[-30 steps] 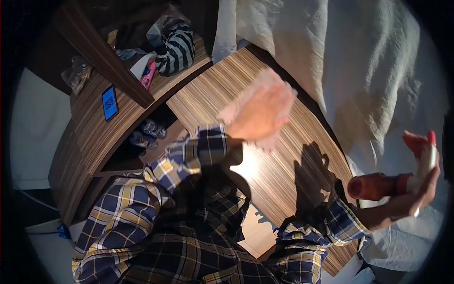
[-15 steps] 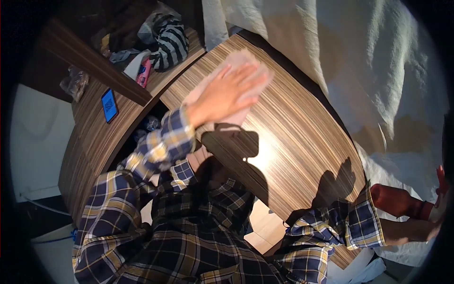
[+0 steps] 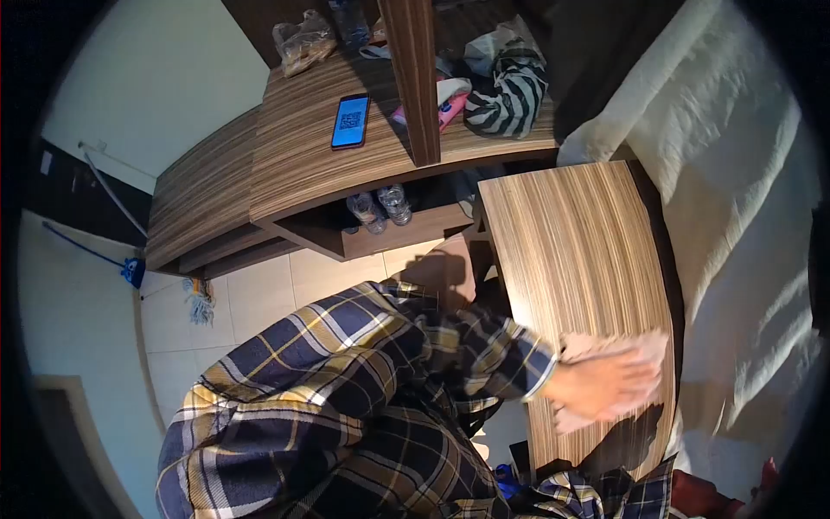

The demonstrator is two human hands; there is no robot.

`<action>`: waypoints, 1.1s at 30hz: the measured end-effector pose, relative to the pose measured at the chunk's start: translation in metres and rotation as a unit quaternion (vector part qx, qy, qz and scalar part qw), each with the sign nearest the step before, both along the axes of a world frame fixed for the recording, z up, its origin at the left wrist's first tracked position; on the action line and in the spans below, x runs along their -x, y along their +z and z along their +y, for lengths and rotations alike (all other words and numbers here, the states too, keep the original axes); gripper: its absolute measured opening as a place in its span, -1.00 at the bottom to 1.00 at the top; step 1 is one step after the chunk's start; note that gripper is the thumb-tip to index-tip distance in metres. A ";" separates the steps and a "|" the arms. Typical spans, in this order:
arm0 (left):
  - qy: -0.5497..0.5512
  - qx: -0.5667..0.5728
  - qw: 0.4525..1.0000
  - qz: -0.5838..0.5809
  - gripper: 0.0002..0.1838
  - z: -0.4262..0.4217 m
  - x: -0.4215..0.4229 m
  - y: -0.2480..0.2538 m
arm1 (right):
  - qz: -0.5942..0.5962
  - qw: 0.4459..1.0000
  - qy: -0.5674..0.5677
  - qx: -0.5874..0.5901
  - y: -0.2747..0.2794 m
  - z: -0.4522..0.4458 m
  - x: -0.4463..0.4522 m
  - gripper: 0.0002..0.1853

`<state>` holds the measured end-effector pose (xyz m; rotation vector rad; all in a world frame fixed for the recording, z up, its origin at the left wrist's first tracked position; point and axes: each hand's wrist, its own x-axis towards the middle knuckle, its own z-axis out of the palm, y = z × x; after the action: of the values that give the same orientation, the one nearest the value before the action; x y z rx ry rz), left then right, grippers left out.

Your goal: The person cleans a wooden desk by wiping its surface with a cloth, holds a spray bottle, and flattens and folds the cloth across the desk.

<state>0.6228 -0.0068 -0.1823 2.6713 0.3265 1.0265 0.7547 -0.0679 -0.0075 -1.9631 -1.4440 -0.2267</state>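
My left hand (image 3: 603, 385) lies flat with its fingers stretched out on a pink cloth (image 3: 581, 344). The cloth is pressed against the striped wood-grain tabletop (image 3: 566, 251), near its close end. Low at the right edge, part of a red spray bottle (image 3: 702, 496) shows past my right cuff. My right hand is almost wholly lost in the dark corner there; in the earlier frame it grips this bottle by the neck.
A phone (image 3: 350, 121) displaying a code lies on the shelf unit (image 3: 298, 169), near a striped bag (image 3: 510, 99) and an upright post (image 3: 413, 86). Two clear bottles (image 3: 380, 208) stand in the lower compartment. A pale curtain (image 3: 726, 216) hangs along the tabletop's right side.
My left hand and the cloth have moved from the tabletop's far end to its near end. The view has turned left, bringing the shelf and floor into sight and the bottle to the bottom edge.
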 end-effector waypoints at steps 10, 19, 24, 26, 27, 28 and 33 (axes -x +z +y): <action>0.085 -0.052 0.991 0.085 -0.29 0.109 0.152 -0.008 | -0.004 1.000 0.001 0.005 -0.006 0.005 0.006 -0.34; 0.096 0.009 0.995 0.033 -0.36 0.035 0.088 -0.008 | -0.012 1.000 0.005 0.014 -0.008 0.011 0.015 -0.35; 0.006 0.066 0.993 0.099 -0.32 -0.021 0.132 0.027 | -0.021 1.000 0.002 0.014 -0.006 0.010 0.015 -0.35; 0.029 0.063 0.992 0.103 -0.32 -0.010 0.156 0.016 | -0.024 1.000 0.000 0.009 -0.004 0.009 0.013 -0.36; 0.050 0.060 0.991 0.107 -0.32 0.002 0.165 0.011 | -0.028 1.000 -0.004 0.007 -0.001 0.006 0.012 -0.36; 0.072 0.054 0.990 0.111 -0.32 0.016 0.173 0.005 | -0.027 1.000 -0.006 -0.002 -0.002 0.005 0.010 -0.36; 0.241 0.059 0.958 0.142 -0.31 0.102 0.184 -0.008 | -0.047 0.998 -0.026 -0.045 0.016 -0.004 0.012 -0.37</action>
<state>0.4393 0.0949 -0.1906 2.6848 1.1040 0.6984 0.7432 -0.0715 0.0088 -1.9416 -1.4163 -0.4051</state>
